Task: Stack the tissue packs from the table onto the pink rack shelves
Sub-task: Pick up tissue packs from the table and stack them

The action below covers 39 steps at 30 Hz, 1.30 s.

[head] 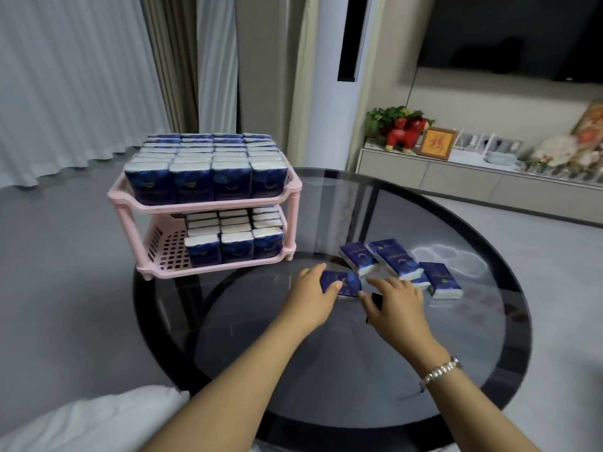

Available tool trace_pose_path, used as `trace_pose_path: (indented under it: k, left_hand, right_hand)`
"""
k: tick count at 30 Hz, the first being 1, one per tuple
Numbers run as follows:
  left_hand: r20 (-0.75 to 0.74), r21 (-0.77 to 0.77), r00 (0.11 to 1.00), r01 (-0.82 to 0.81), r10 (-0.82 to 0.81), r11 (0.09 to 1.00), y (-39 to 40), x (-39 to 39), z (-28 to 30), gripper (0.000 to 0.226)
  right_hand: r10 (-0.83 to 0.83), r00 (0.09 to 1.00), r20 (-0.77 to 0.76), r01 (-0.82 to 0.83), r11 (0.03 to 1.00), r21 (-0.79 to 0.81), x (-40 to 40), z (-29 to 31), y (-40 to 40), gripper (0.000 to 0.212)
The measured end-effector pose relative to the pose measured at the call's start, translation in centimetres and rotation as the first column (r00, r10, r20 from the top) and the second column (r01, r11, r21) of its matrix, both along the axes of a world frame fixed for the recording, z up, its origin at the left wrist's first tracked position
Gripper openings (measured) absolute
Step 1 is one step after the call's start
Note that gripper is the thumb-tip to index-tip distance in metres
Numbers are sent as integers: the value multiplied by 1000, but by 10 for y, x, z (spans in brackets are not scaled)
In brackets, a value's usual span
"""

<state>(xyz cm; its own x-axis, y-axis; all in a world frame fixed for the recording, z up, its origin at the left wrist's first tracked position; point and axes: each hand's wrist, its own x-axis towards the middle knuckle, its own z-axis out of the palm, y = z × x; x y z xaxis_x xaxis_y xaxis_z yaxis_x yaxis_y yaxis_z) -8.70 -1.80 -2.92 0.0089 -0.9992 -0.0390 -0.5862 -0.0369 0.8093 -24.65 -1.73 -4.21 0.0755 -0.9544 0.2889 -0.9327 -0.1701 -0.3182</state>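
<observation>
Tissue pack between both hands' fingers

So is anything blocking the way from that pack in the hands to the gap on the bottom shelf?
Nothing visible. The pack lies on the table, and only bare glass separates it from the rack. The bottom shelf is open at its left.

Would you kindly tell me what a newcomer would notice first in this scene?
The pink rack at the table's far left, crammed with blue tissue packs. Then both hands, left hand and right hand, on one pack on the glass table, loose packs just beyond.
</observation>
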Motion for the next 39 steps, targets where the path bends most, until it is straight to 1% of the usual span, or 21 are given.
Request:
trace_pose_path:
  k: [2, 5, 6, 8, 9, 10, 11, 12, 15, 17, 19, 21, 23, 25, 27, 29, 32, 35, 37, 39]
  left_hand:
    - [52, 5, 998, 36, -36, 999, -6, -4, -1, 56]
    - [148, 41, 983, 106, -111, 993, -14, -7, -2, 61]
    - [160, 64, 980, 111, -120, 992, -16, -7, -3, 64]
    - [163, 87, 980, 101, -115, 991, -19, -5, -3, 69]
    - [171, 88, 979, 97, -111, 991, -19, -3, -2, 68]
    - [178, 88, 978, 95, -109, 992, -18, -1, -1, 65]
    - [182, 85, 978, 93, -107, 992, -17, 1, 0, 60]
    - [181, 79, 978, 90, -103, 993, -16, 3, 1, 56]
    - [155, 59, 984, 75, -83, 995, -11, 5, 3, 49]
    - [111, 55, 992, 47, -53, 997, -8, 6, 4, 44]
    - [7, 52, 1000, 12, -13, 999, -5, 5, 6, 43]
    - [-158, 65, 987, -17, 28, 998, -4, 5, 8, 47]
    - [-343, 94, 937, -40, 70, 995, -3, 5, 11, 40]
    - [-469, 120, 875, -73, 121, 990, -4, 7, 14, 30]
    - [-532, 145, 829, -110, 171, 983, -5, 10, 15, 27]
    - [-556, 149, 808, -136, 196, 980, -4, 14, 17, 26]
    - [-577, 135, 794, -142, 194, 981, -4, 21, 18, 30]
    - [-561, 97, 817, -94, 133, 991, -1, 24, 22, 31]
    - [-534, 91, 841, -43, 85, 995, 0, 24, 21, 33]
    - [-480, 91, 876, 3, 41, 996, 0, 23, 21, 32]
  right_hand:
    - [7, 999, -33, -5, 998, 66, -2, -3, 0, 39]
    - [60, 996, -62, -53, 994, 100, -5, -4, -1, 38]
    - [81, 996, -35, -76, 990, 122, -6, -3, -2, 37]
    - [126, 986, 108, -145, 972, 187, -10, 3, -3, 37]
    - [138, 973, 185, -178, 958, 226, -13, 7, -3, 38]
    - [145, 963, 226, -203, 943, 264, -17, 12, -3, 39]
    - [156, 963, 219, -217, 931, 294, -22, 16, -3, 42]
    - [164, 970, 177, -214, 923, 320, -28, 19, -3, 46]
    - [117, 993, 28, -118, 907, 404, -40, 23, -1, 58]
    - [61, 998, -6, -52, 903, 427, -42, 23, 1, 56]
    - [38, 999, -4, -33, 909, 415, -41, 22, 5, 46]
    - [6, 999, 46, -24, 915, 403, -39, 22, 9, 43]
    - [-8, 992, 123, -39, 927, 374, -36, 24, 14, 41]
    - [-14, 960, 279, -88, 933, 349, -31, 23, 17, 34]
    - [-17, 885, 465, -158, 929, 335, -27, 21, 19, 26]
    - [-6, 809, 588, -231, 916, 327, -24, 24, 20, 29]
    - [-12, 729, 684, -274, 911, 308, -20, 30, 18, 35]
    - [-26, 628, 778, -285, 922, 261, -15, 40, 15, 36]
    - [31, 634, 773, -291, 935, 201, -12, 44, 12, 34]
    - [92, 697, 711, -293, 942, 166, -7, 48, 11, 39]
